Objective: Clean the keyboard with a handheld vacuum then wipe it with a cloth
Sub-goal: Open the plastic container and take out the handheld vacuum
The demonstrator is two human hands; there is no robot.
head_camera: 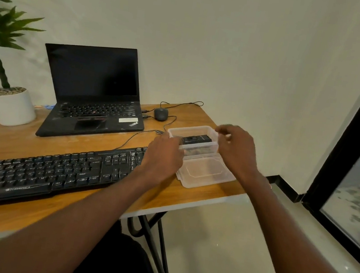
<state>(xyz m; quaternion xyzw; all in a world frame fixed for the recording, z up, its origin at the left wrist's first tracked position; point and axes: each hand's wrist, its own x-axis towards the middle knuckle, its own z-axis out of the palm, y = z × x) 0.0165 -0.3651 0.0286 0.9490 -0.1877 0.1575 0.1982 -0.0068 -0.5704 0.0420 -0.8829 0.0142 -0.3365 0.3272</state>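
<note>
A black full-size keyboard point(40, 174) lies slantwise on the wooden table point(10, 218). To its right stands a clear plastic container point(198, 129) with no lid on; a small black device, apparently the handheld vacuum point(197, 138), lies inside. The container's clear lid point(203, 173) rests on the table just in front of it. My left hand point(163, 157) reaches over the keyboard's right end and grips the container's near-left wall. My right hand point(237, 149) hovers over the container's right rim with fingers loosely curled, holding nothing that I can see. No cloth is in view.
An open black laptop point(94, 91) sits behind the keyboard, with a wired mouse point(161, 113) and its cable to the right. A potted plant point(13, 106) stands at the back left. The table's right edge is beside the lid; a dark-framed window point(358, 186) runs along the right.
</note>
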